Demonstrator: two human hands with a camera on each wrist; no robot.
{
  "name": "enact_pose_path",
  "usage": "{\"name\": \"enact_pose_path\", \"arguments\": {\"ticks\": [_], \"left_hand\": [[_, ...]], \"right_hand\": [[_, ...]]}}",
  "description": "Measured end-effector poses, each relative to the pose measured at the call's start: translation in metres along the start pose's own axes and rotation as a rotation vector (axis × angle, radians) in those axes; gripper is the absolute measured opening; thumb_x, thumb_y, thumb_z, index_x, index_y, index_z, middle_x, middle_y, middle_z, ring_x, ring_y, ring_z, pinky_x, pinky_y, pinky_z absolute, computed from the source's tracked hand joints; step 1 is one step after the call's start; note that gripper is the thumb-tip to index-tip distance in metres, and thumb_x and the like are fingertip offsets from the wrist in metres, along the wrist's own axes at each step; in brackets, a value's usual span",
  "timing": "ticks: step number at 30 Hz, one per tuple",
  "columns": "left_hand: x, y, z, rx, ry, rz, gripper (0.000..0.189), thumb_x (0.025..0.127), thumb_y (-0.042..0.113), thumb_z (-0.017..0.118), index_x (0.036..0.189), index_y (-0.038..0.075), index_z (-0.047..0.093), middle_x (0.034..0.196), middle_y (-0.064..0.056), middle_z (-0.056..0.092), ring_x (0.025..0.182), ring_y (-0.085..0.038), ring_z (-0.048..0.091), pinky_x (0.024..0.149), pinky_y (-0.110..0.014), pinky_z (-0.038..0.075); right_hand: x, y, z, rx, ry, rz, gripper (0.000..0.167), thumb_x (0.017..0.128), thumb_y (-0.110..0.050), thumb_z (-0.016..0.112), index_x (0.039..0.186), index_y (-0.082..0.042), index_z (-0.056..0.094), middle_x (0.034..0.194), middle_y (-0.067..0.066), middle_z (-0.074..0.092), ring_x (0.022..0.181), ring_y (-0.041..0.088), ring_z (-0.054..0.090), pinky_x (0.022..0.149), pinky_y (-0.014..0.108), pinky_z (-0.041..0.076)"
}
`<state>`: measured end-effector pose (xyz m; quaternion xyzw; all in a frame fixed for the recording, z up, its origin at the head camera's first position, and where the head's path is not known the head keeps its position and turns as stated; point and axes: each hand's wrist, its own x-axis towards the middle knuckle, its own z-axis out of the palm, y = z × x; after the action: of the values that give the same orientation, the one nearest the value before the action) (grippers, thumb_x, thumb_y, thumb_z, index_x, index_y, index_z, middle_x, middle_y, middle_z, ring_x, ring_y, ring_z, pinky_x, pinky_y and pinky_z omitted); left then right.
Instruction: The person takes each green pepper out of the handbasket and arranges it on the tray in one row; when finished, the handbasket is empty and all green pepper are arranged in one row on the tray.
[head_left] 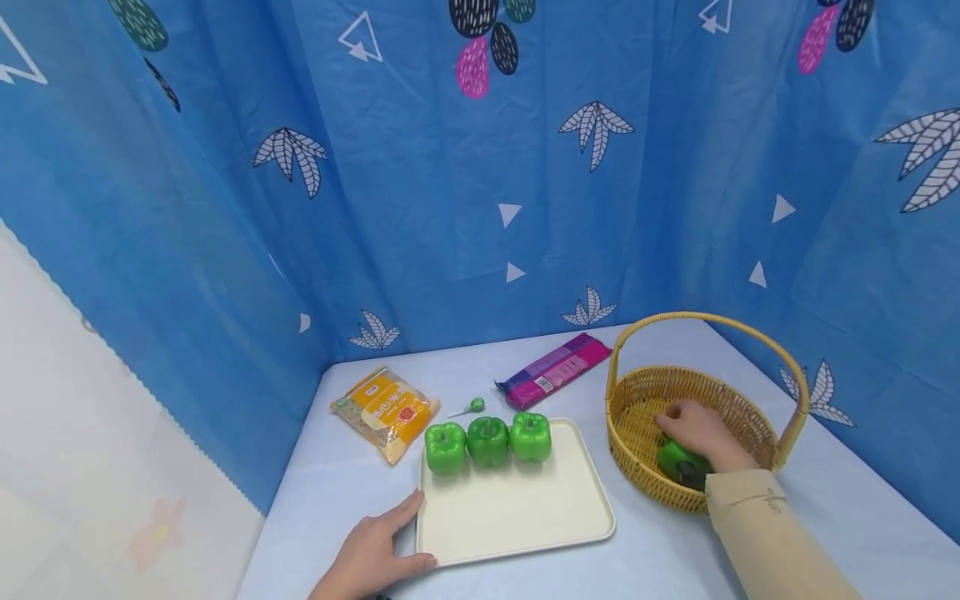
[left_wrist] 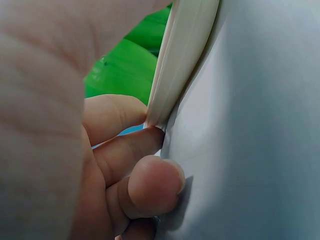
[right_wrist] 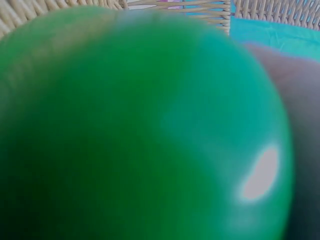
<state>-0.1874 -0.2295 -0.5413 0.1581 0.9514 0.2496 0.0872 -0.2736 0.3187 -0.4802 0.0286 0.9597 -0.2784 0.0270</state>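
Note:
My right hand is down inside the wicker basket, gripping a green bell pepper. That pepper fills most of the right wrist view, blurred. Three more green bell peppers stand in a row along the far edge of the cream tray: a left one, a darker middle one and a right one. At the tray's near left corner rests my left hand, thumb and fingers spread. Its fingertips touch the tray rim in the left wrist view.
Left of the tray lies an orange and clear food packet. Behind it are a small green-headed stick and a pink and purple package. The basket's tall handle arches over the right arm. Blue curtains border the table.

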Motion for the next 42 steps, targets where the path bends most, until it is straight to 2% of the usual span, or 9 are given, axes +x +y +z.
{"name": "enact_pose_path", "arguments": {"ticks": [3, 6, 11, 16, 21, 23, 30, 37, 42], "left_hand": [[-0.0002, 0.0005, -0.0005, 0.003, -0.002, -0.001, 0.108, 0.075, 0.081, 0.070, 0.156, 0.014, 0.046, 0.156, -0.004, 0.053, 0.138, -0.035, 0.055, 0.109, -0.065, 0.045], [0.0001, 0.0010, -0.0005, -0.002, 0.001, 0.001, 0.107, 0.075, 0.080, 0.071, 0.156, 0.014, 0.046, 0.156, -0.004, 0.053, 0.138, -0.035, 0.055, 0.109, -0.067, 0.044], [0.0005, 0.0018, 0.0002, 0.001, 0.011, 0.008, 0.107, 0.075, 0.080, 0.070, 0.156, 0.013, 0.046, 0.155, -0.005, 0.053, 0.138, -0.035, 0.055, 0.110, -0.063, 0.046], [0.0004, 0.0011, 0.0005, 0.016, 0.013, 0.008, 0.108, 0.075, 0.081, 0.069, 0.156, 0.014, 0.046, 0.155, -0.005, 0.053, 0.137, -0.033, 0.056, 0.110, -0.059, 0.047], [0.0002, 0.0015, -0.0003, 0.012, 0.012, 0.002, 0.108, 0.074, 0.081, 0.070, 0.156, 0.014, 0.046, 0.156, -0.005, 0.053, 0.138, -0.034, 0.055, 0.110, -0.062, 0.046], [0.0001, 0.0017, -0.0007, 0.013, 0.013, 0.003, 0.108, 0.074, 0.081, 0.070, 0.156, 0.014, 0.046, 0.156, -0.004, 0.053, 0.138, -0.034, 0.055, 0.111, -0.060, 0.047], [0.0000, 0.0016, -0.0006, 0.012, 0.014, 0.004, 0.108, 0.074, 0.082, 0.069, 0.156, 0.014, 0.046, 0.156, -0.004, 0.053, 0.138, -0.033, 0.056, 0.111, -0.060, 0.047], [0.0003, 0.0012, -0.0008, 0.009, 0.013, 0.002, 0.108, 0.074, 0.082, 0.070, 0.156, 0.014, 0.047, 0.155, -0.004, 0.053, 0.138, -0.034, 0.055, 0.110, -0.062, 0.046], [0.0007, 0.0004, -0.0004, 0.015, 0.012, 0.001, 0.109, 0.074, 0.082, 0.069, 0.156, 0.014, 0.046, 0.155, -0.005, 0.053, 0.138, -0.034, 0.056, 0.110, -0.062, 0.046]], "right_hand": [[-0.0001, 0.0013, 0.0030, 0.021, -0.024, -0.022, 0.037, 0.101, -0.035, 0.059, 0.091, -0.001, 0.070, 0.076, 0.008, 0.063, 0.065, 0.019, 0.055, 0.055, 0.032, 0.046], [-0.0003, 0.0020, 0.0052, 0.039, -0.027, -0.049, 0.035, 0.098, -0.030, 0.063, 0.070, -0.011, 0.060, 0.061, 0.000, 0.050, 0.056, 0.016, 0.049, 0.051, 0.029, 0.041], [-0.0006, 0.0018, 0.0058, 0.063, 0.011, -0.072, 0.037, 0.097, -0.021, 0.064, 0.062, -0.015, 0.053, 0.055, -0.003, 0.045, 0.051, 0.014, 0.046, 0.049, 0.028, 0.040], [0.0006, 0.0025, 0.0032, 0.061, 0.088, -0.055, 0.039, 0.100, -0.022, 0.060, 0.063, -0.014, 0.054, 0.056, -0.002, 0.046, 0.051, 0.015, 0.046, 0.048, 0.029, 0.040], [0.0017, 0.0043, -0.0001, 0.087, 0.197, -0.035, 0.033, 0.103, -0.026, 0.058, 0.080, -0.004, 0.065, 0.066, 0.004, 0.057, 0.057, 0.019, 0.051, 0.049, 0.032, 0.042], [0.0021, 0.0048, -0.0006, 0.096, 0.217, -0.040, 0.033, 0.104, -0.028, 0.058, 0.085, -0.002, 0.066, 0.070, 0.007, 0.060, 0.059, 0.020, 0.052, 0.049, 0.032, 0.042], [0.0050, 0.0053, 0.0014, 0.105, 0.296, -0.025, 0.038, 0.107, -0.035, 0.054, 0.094, -0.002, 0.066, 0.079, 0.010, 0.061, 0.062, 0.021, 0.053, 0.050, 0.032, 0.042], [0.0007, -0.0013, 0.0005, 0.113, 0.466, -0.054, 0.037, 0.107, -0.035, 0.055, 0.103, 0.000, 0.068, 0.101, 0.023, 0.066, 0.081, 0.032, 0.061, 0.058, 0.040, 0.050], [-0.0005, -0.0040, -0.0003, 0.075, 0.456, -0.081, 0.030, 0.105, -0.030, 0.060, 0.099, -0.002, 0.068, 0.101, 0.023, 0.066, 0.082, 0.032, 0.062, 0.059, 0.038, 0.049]]}}
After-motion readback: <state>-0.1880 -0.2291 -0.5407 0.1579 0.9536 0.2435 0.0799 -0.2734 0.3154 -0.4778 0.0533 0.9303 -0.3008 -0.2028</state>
